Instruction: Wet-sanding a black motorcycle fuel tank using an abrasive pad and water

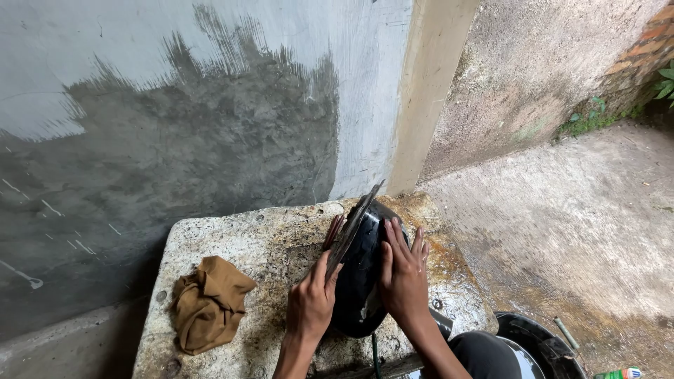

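Now the black pan (pixel 361 274) stands on its edge on the stone tabletop (pixel 232 242), between both hands. Left hand (pixel 311 303) pinches its rim; right hand (pixel 404 275) lies flat and open on its back. A brown cloth (pixel 207 303) sits well apart.

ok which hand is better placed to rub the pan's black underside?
Right, probably. The right hand lies flat, fingers spread, on the black pan. The left hand grips its rim, steadying it on edge.
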